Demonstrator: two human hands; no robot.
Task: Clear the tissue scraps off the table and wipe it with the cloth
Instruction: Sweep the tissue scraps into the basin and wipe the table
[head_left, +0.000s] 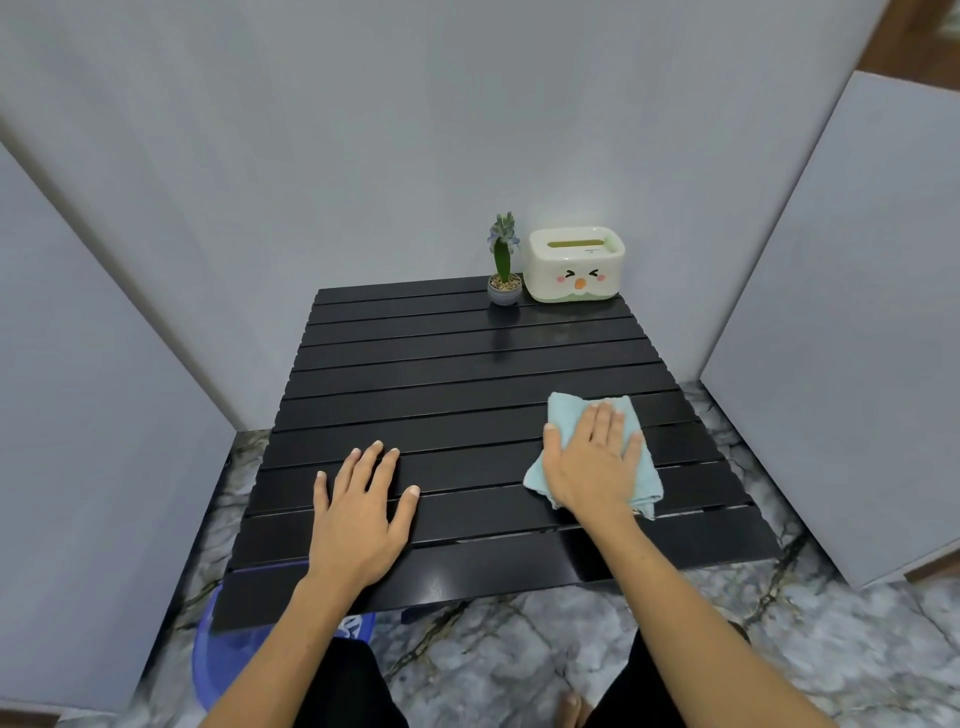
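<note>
Black table (467, 384): being pressed by both hands.
Left hand (358, 514): fingers spread flat, at 7 o'clock.
Right hand (592, 467): fingers flat, pressing the cloth (566, 410) at 4 o'clock.

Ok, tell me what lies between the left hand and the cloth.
Head view: only bare black table slats lie between the left hand and the cloth; no scraps show there.

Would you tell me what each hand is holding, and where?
Neither grips anything: the right hand presses flat on the cloth's middle; the left hand rests bare on the table.
</note>
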